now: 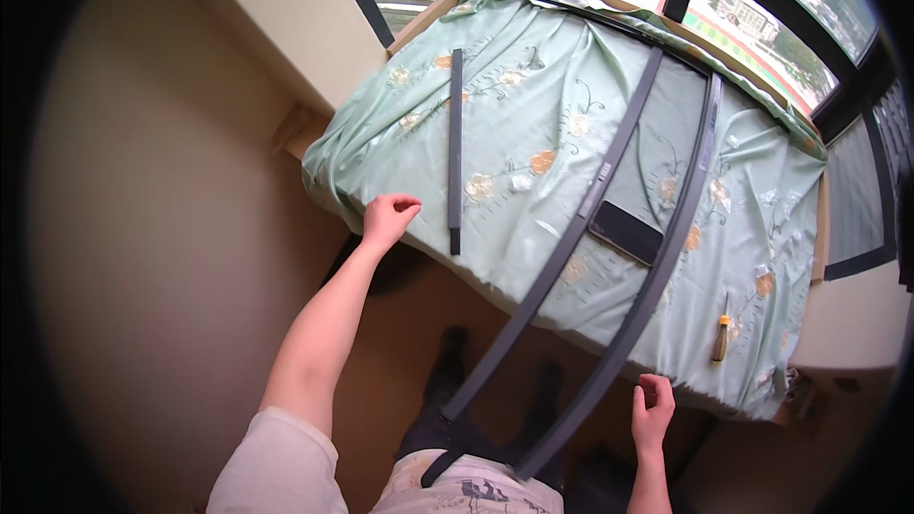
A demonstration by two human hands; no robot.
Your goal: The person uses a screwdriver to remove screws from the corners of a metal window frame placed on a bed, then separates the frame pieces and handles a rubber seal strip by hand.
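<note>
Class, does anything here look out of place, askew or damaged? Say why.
The phone seems out of place, lying between the two long grey rails. Those rails jut past the near edge of the green cloth. The cloth is rumpled, not smooth; no spill shows.

Hands [388,219] near floral cloth [533,124], dark bars [548,278], phone [625,233] between two, screwdriver [721,338]

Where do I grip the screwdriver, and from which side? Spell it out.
Take the screwdriver by its handle, probably with the right hand, coming from the near edge of the floral cloth and closing from above. The handle is thicker than the slim shaft and points toward the person, while the shaft points away; nothing lies over it.
</note>
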